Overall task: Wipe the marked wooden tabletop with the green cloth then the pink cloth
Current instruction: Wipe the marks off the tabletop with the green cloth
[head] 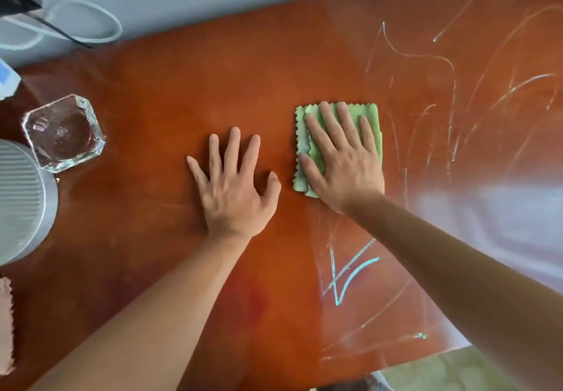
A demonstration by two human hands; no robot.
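A folded green cloth lies flat on the reddish wooden tabletop, right of centre. My right hand presses down on it with straight fingers spread. My left hand rests flat on the bare wood just left of the cloth, fingers spread. Pale chalk-like marks streak the right half of the table, below and to the right of the cloth. The left half looks free of marks. A pink cloth shows partly at the left edge.
A clear glass ashtray sits at the left, beside a round grey ribbed appliance. A cable loops along the grey wall behind the table. Bright glare covers the table's right side. The table's front edge shows at lower right.
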